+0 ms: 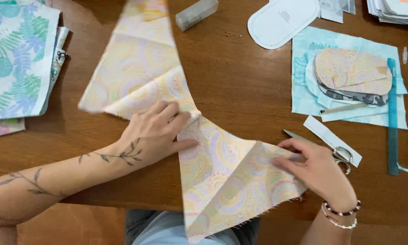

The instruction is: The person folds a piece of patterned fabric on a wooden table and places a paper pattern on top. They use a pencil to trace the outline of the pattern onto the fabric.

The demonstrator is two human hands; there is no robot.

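Observation:
A long strip of pastel yellow fabric with swirl circles (222,159) lies across the wooden table (240,90), folded and twisted in the middle, its frayed end hanging over the near edge. My left hand (156,131) presses flat on the fabric at the twist, fingers spread. My right hand (315,168) pinches the folded right corner of the fabric between thumb and fingers. Beaded bracelets circle the right wrist.
Small scissors (342,156) and a white paper strip (331,138) lie just beyond my right hand. Cut fabric pieces on a pale blue cloth (349,81), a teal ruler (392,118), a white paper pattern (283,22), a clear box (197,13) and leaf-print fabrics (18,59) surround.

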